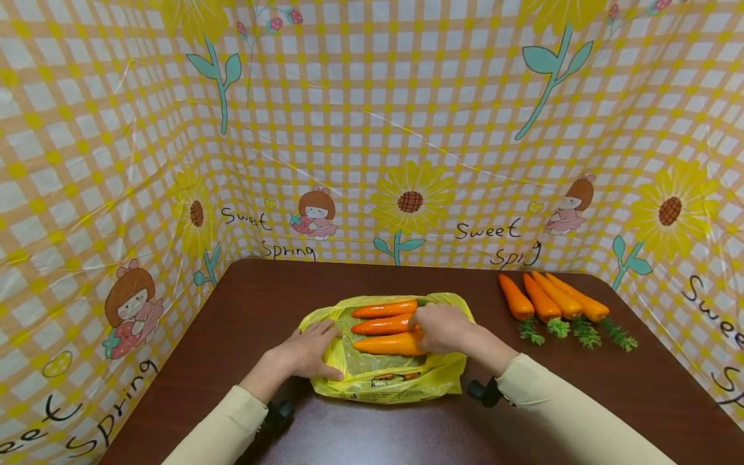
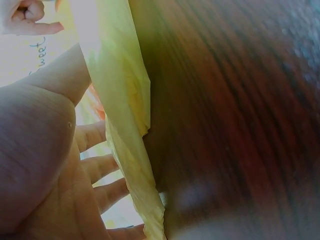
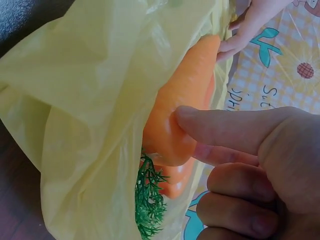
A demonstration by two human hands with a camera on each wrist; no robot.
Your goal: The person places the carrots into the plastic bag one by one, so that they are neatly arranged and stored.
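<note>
The right hand [image 1: 444, 328] gently pinches the fat end of the shiny, pointed orange carrot [image 1: 383, 344] inside the thin yellow plastic bag [image 1: 395, 390], and the left hand [image 1: 309, 352], fingers spread, should hold the side steady.

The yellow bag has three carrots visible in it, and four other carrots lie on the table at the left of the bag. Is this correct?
Not quite: the four other carrots lie on the table at the right of the yellow bag, as the head view shows. The three carrots in it are correct.
</note>
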